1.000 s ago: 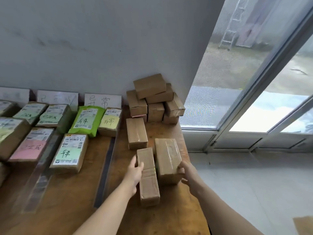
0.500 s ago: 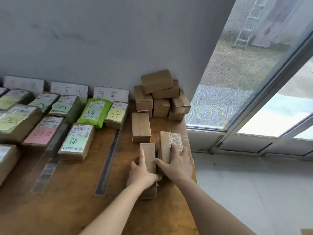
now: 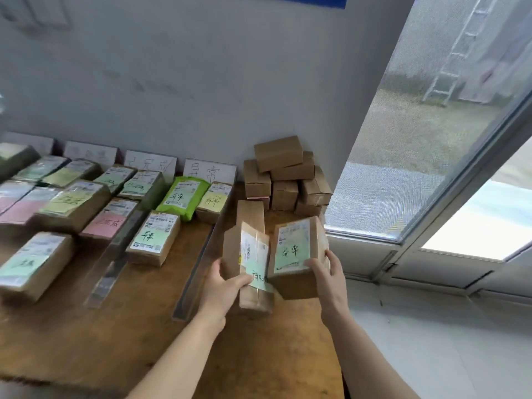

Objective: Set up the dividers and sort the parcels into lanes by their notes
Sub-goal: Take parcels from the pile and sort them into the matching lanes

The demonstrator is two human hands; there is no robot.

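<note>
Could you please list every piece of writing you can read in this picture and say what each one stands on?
"异常": white sign card against the wall.
"异常": green note on the brown box in the right hand.
"异常": green plastic mailer.
"异常": yellow note on the box beside it.
"已完成": next white sign card, faint.
Note on the left hand's box: partly hidden.
Printed shipping labels: too small.

Matt brown cardboard parcels (image 3: 296, 254), glossy tape; smooth wooden table (image 3: 259, 355); clear plastic dividers (image 3: 193, 272)

left hand (image 3: 221, 286) gripping, right hand (image 3: 328, 276) gripping
</note>
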